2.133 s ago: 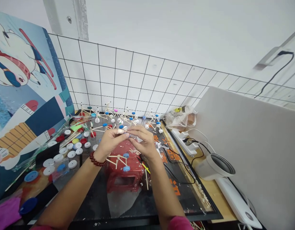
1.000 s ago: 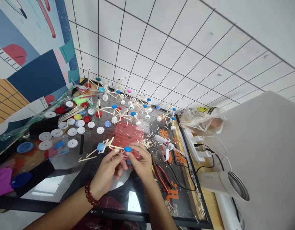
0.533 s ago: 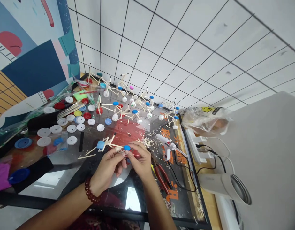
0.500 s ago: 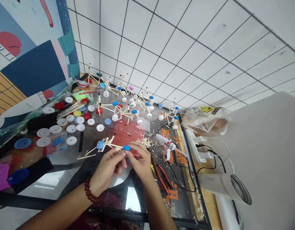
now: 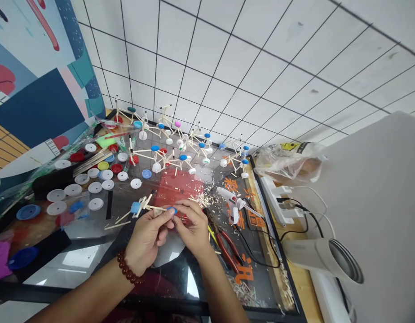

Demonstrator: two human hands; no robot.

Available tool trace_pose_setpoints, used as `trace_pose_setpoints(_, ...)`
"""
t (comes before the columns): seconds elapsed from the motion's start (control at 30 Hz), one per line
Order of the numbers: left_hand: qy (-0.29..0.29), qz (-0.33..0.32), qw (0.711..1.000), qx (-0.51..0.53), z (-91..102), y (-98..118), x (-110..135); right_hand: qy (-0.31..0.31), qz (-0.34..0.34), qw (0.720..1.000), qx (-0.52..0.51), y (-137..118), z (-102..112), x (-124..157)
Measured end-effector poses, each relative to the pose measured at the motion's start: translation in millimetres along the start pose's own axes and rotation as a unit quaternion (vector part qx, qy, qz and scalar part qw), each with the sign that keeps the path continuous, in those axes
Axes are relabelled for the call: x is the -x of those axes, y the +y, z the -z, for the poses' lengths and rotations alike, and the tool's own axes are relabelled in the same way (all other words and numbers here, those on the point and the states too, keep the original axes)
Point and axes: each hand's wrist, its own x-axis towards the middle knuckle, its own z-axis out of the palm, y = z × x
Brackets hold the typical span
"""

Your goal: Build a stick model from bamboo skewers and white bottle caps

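Both hands meet over the front middle of the table, around a small model of pale wooden sticks [image 5: 147, 204]. A light-blue block [image 5: 135, 207] sits at the model's left end, and a blue round piece [image 5: 171, 210] at its right end. My left hand [image 5: 149, 233], with a beaded bracelet at the wrist, pinches that end with the thumb on the blue piece. My right hand [image 5: 191, 226] has thumb and fingers closed at the same blue piece from the right; the fingertips partly hide it. A loose stick [image 5: 117, 225] lies left of the model.
Several similar stick models with caps [image 5: 183, 157] stand at the back. White bottle caps [image 5: 95, 204] lie at left. A glue gun [image 5: 231, 197] and red-handled pliers [image 5: 229, 251] lie at right, near wood scraps [image 5: 205, 190], a power strip [image 5: 278, 202] and a white cylinder [image 5: 324, 258].
The camera view has shifted slightly. My left thumb has moved onto the blue round piece, which is now more covered. Both hands stay together at the model.
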Motion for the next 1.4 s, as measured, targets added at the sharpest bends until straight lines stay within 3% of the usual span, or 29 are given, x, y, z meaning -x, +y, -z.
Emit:
trace_pose_setpoints(0.6,0.016,-0.005,1.000,0.006,-3.8,-6.4,4.4,0.018,0.041,0.999,0.023,0.5,0.8,1.9)
trace_pose_setpoints(1.4,0.023,0.000,1.000,-0.010,-4.2,-5.4,2.5,0.013,0.026,0.999,0.036,4.1,-2.7,8.9)
